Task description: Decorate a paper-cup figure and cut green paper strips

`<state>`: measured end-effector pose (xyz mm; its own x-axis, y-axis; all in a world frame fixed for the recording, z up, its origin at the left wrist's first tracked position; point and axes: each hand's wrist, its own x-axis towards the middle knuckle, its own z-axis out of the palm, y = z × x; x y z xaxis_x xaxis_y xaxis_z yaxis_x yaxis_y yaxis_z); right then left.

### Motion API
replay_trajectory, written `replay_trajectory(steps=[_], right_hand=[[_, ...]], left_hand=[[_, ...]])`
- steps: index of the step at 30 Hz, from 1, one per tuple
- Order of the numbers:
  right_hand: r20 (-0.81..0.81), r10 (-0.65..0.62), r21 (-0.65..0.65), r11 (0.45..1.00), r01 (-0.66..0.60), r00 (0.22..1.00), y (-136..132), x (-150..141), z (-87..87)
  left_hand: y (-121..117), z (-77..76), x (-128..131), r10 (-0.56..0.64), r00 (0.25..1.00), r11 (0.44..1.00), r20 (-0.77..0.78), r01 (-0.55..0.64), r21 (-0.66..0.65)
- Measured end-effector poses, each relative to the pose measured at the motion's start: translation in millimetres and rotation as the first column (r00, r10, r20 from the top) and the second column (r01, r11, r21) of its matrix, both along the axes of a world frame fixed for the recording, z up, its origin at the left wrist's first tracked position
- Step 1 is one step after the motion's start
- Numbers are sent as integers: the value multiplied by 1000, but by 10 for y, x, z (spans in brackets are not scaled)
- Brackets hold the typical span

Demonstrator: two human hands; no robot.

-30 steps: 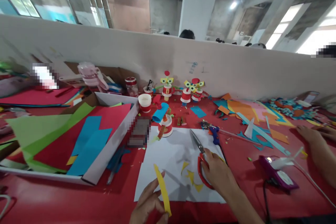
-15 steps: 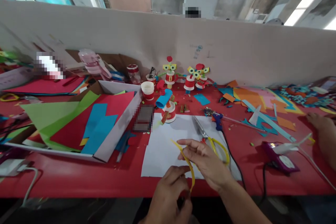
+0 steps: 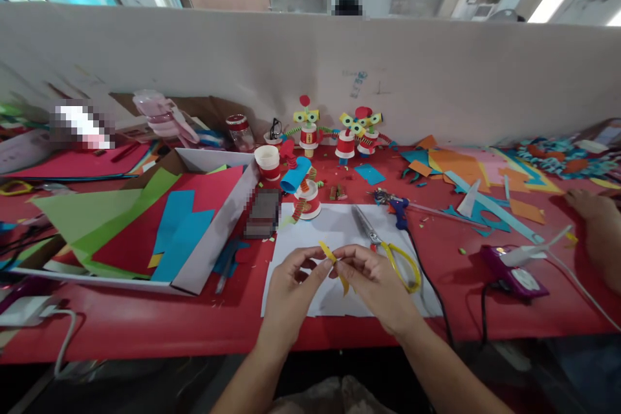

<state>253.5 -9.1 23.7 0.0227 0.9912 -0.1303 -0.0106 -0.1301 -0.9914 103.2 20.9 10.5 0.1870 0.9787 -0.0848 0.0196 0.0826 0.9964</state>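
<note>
Between my fingertips is a narrow yellow paper strip [image 3: 328, 250], its upper end pointing up and left and its lower end hanging below. My left hand [image 3: 298, 278] pinches it from the left, and my right hand [image 3: 371, 278] pinches it from the right; the fingertips nearly meet. Both hands are above a white paper sheet [image 3: 310, 233]. Scissors with yellow handles [image 3: 371, 233] lie on the sheet just beyond my right hand. A paper-cup figure [image 3: 306, 202] with a blue paper tube [image 3: 297, 174] stands at the sheet's far left corner.
A white box [image 3: 213, 249] of coloured paper stands at left. Several finished cup figures [image 3: 308, 136] line the back by the partition. A blue glue gun [image 3: 400, 212] lies right of the sheet, its cord running forward. Farther right are a purple power socket [image 3: 514, 275] and another person's hand [image 3: 589, 207].
My left hand has risen from the table's front edge to the strip beside my right hand. The strip, long and curved before, now shows shorter between both hands' fingertips.
</note>
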Motion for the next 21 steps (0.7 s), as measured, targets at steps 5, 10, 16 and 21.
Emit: replay_trajectory(steps=[5,10,16,21], right_hand=[[39,1,4,1000,-1,999,-14,8,-19],[66,-24,-36,999,27,998,-95,155,-115],[162,-83,-41,995,90,983,-181,398,-332],[325,-89,-70,991,118,941,-202,526,-382]], left_hand=[[41,114,114,100,988,994,114,-94,-58],[100,152,95,325,912,941,251,-287,-177],[72,-111,-31,417,826,873,379,-249,-419],[18,-316,-32,460,798,833,389,-237,-500]])
